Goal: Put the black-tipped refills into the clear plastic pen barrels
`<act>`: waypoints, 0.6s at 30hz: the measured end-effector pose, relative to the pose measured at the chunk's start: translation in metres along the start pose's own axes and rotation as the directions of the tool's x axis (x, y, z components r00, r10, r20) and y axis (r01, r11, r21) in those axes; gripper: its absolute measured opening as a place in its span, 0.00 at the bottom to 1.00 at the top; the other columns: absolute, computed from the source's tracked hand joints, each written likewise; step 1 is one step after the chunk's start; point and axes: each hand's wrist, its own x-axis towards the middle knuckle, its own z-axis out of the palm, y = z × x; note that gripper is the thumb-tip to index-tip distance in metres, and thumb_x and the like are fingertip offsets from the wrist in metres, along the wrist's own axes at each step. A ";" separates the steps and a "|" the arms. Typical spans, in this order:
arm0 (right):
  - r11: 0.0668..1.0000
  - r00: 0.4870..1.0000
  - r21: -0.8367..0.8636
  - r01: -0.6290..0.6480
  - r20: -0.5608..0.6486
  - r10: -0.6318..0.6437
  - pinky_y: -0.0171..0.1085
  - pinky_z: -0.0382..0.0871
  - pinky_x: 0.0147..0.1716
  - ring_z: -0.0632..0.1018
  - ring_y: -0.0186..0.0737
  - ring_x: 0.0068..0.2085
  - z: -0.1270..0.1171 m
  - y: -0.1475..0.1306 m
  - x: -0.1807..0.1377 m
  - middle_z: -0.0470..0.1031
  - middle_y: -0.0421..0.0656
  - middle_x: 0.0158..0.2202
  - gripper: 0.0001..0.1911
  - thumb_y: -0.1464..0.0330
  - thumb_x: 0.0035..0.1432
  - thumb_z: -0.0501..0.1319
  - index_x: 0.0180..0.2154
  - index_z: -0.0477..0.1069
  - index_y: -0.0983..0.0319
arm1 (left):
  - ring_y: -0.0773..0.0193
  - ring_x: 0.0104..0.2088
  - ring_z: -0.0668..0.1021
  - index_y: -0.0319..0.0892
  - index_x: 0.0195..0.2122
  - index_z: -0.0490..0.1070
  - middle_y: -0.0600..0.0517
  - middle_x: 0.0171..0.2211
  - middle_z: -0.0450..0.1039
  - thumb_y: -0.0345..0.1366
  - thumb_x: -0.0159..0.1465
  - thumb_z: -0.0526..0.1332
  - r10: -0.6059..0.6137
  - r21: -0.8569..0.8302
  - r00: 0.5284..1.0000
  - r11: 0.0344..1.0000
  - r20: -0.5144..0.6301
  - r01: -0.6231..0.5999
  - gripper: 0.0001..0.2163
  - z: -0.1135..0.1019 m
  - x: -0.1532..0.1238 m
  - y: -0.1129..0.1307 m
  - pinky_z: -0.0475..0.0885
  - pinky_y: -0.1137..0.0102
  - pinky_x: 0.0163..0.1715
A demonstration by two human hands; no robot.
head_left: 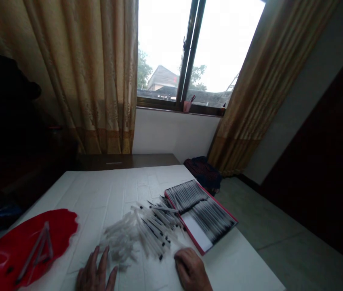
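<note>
My left hand [96, 271] lies at the table's near edge with fingers spread, beside a heap of loose, clear plastic tubes [121, 238]. My right hand [190, 267] rests on the table with its fingers curled in; what they hold, if anything, is hidden. Between the hands and farther back, clear pens with black ends [156, 226] lie in a loose pile. Right of the pile is a red-edged open box [196, 236], holding two rows of similar dark, slim pens [210, 218]. Blur hides finer detail.
At the left, a red scalloped tray [64, 222] carries a few clear tubes and small dark bits. White brick-patterned sheeting covers the table [98, 190]. Dark cloth [203, 171] sits beyond its far right corner, and a pink cup [186, 106] stands on the windowsill.
</note>
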 end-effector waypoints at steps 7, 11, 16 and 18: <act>1.000 0.999 0.009 -0.016 -0.030 0.016 0.36 0.69 0.33 0.75 0.41 0.33 -0.005 -0.008 -0.001 0.75 0.43 0.29 0.12 0.79 0.52 0.53 0.32 0.72 0.60 | 0.48 0.58 0.65 0.36 0.58 0.61 0.36 0.60 0.57 0.43 0.61 0.46 -0.131 0.096 0.988 0.988 0.081 0.123 0.26 -0.023 0.013 0.029 0.57 0.51 0.55; 0.999 0.999 0.031 -0.031 -0.024 0.032 0.36 0.68 0.33 0.75 0.41 0.33 -0.005 -0.004 -0.003 0.75 0.44 0.29 0.12 0.79 0.52 0.54 0.31 0.72 0.60 | 0.51 0.58 0.64 0.36 0.57 0.62 0.38 0.60 0.59 0.43 0.61 0.46 -0.174 0.110 0.981 0.980 0.086 0.164 0.26 -0.027 0.015 0.034 0.55 0.53 0.56; 0.997 0.997 0.066 -0.040 -0.061 0.044 0.36 0.67 0.34 0.74 0.41 0.33 -0.004 -0.003 -0.005 0.75 0.43 0.29 0.12 0.79 0.52 0.53 0.31 0.72 0.60 | 0.53 0.59 0.64 0.37 0.55 0.65 0.39 0.59 0.59 0.43 0.61 0.45 -0.107 0.064 0.994 0.992 0.027 0.105 0.25 -0.024 0.009 0.028 0.55 0.55 0.57; 0.996 0.996 0.073 -0.046 -0.078 0.051 0.36 0.67 0.34 0.74 0.41 0.33 -0.004 -0.004 -0.006 0.75 0.43 0.28 0.12 0.79 0.52 0.54 0.31 0.72 0.60 | 0.52 0.58 0.65 0.36 0.55 0.65 0.38 0.59 0.59 0.43 0.61 0.44 -0.087 0.058 0.996 0.995 0.018 0.085 0.26 -0.025 0.008 0.028 0.55 0.54 0.57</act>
